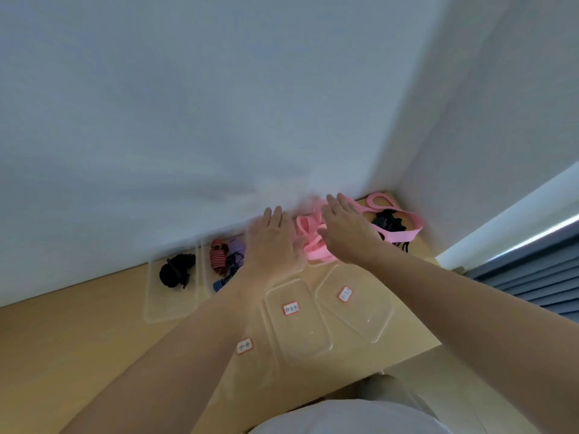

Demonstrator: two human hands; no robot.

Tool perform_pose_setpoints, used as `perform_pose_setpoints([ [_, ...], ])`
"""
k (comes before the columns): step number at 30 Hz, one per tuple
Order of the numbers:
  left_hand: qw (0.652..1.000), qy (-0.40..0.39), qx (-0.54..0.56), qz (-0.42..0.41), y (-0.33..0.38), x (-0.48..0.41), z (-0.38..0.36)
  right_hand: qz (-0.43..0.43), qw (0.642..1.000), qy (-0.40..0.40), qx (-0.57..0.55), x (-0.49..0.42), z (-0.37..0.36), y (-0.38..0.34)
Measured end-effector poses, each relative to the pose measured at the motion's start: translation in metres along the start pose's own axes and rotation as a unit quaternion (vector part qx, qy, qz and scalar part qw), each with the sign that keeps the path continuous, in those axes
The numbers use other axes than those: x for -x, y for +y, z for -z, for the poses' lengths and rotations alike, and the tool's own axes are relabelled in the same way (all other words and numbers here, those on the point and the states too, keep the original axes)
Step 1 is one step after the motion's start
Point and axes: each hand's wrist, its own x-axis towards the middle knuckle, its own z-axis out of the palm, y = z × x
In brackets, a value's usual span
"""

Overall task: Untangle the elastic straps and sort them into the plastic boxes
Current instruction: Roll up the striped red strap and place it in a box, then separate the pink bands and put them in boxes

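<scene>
At the left of the light wooden table (78, 333), against the white wall (188, 120), stood a clear plastic box (169, 308) with a bundle of black straps (174, 272) in its far end. Just to its right a second box (206, 277) held red-and-black striped straps (217, 258), a purple one (236, 247) and a blue striped one (221, 283). The left hand (272, 242) reached over the spot right of that box, fingers straight and together, holding nothing. Below it, in the lower middle of the frame, lay clear lids with red-edged labels: one label (244, 346) by the left forearm, a lid (300, 333) beside it, and another lid (360, 314) further right. Between the hands sat the tangled pink straps (308, 242), close to the wall. The right hand (347, 233) lay flat over them, fingers stretched out, not gripping; through the blur I could not tell whether it touched. Further right a wide pink band (407, 228) looped round a clump of black straps (388, 222) in the corner. A grey pleated curtain (532, 270) hung at the right edge.
</scene>
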Motion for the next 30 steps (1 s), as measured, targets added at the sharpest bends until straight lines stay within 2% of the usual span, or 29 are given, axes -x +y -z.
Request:
perform_pose_setpoints([
  [7,0.999,0.001,-0.034,-0.009,0.097,-0.013,-0.013,0.0,1.0,-0.009,-0.003,0.046,-0.008,0.099],
  [11,0.997,-0.012,-0.066,0.023,0.145,-0.013,-0.027,0.014,1.0,0.004,-0.025,0.059,-0.016,0.151],
  [19,0.997,-0.015,-0.065,0.04,0.197,-0.008,-0.034,0.069,0.998,-0.01,0.008,0.075,-0.024,0.197],
  [24,0.998,-0.026,-0.06,-0.008,0.211,-0.022,-0.033,0.078,0.994,0.006,-0.071,0.08,-0.023,0.201],
  [27,0.997,-0.077,-0.008,-0.025,0.208,-0.037,-0.029,0.026,0.977,0.012,-0.21,0.088,-0.029,0.195],
  [28,0.995,-0.095,0.012,-0.009,0.213,-0.046,-0.043,0.005,0.966,-0.009,-0.258,0.09,-0.033,0.192],
  [29,0.997,-0.065,0.031,0.006,0.211,-0.052,-0.057,-0.006,0.953,-0.043,-0.3,0.091,-0.037,0.189],
  [30,0.994,-0.077,0.08,0.01,0.196,-0.049,-0.067,-0.028,0.934,-0.085,-0.346,0.091,-0.043,0.185],
])
